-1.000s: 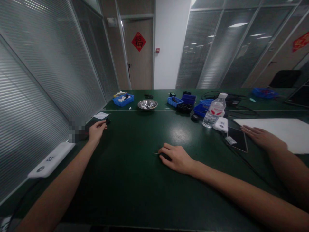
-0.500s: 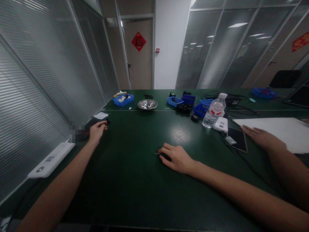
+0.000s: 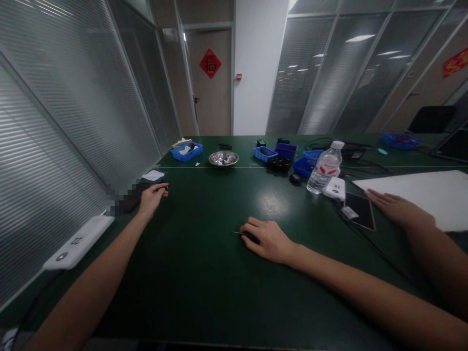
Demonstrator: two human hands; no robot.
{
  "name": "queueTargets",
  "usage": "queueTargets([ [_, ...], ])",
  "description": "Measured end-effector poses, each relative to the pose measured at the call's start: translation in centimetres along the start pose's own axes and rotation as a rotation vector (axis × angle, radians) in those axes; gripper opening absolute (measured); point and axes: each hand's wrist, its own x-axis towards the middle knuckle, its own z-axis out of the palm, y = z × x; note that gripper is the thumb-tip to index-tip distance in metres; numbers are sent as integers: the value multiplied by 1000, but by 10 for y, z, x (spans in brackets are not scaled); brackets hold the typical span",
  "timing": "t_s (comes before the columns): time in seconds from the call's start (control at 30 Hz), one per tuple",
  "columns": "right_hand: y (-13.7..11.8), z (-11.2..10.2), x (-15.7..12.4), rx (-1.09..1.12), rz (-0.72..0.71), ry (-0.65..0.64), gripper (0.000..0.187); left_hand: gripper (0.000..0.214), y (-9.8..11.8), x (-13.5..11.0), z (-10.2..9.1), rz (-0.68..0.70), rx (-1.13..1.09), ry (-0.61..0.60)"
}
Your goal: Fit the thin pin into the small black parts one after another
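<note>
Right hand, centre of frame: rests on the green surface, fingers curled round a dark-handled tool, likely a small screwdriver. Thin metal shaft pokes out leftward past the fingertips; the palm covers most of the handle.

Left hand, left of centre: arm stretched forward, thumb and forefinger drawn together. Small dark piece at the fingertips; cannot tell whether it is pinched or merely touched. White paper just beyond. Dim dark shape behind the wrist, too murky to name.

Step in hand, as I judge it: the left does the fine fingertip work while the right holds the tool in readiness, low on the surface. The two are well apart. Lifting the small piece would call for a firm thumb-and-forefinger pinch; using the tool on it would call for bringing both hands together, shaft turned to suit.

Around: steel bowl and blue basket upper left of centre; water bottle right of centre. Co-worker's hand, right of frame, lies flat along the edge of a white sheet, near a black tablet.
</note>
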Motion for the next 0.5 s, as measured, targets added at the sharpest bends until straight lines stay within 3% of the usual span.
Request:
queueTargets([
  [0.5,0,0,1,3,5,-2,25,41,-9,5,-2,-23,-73,-37],
])
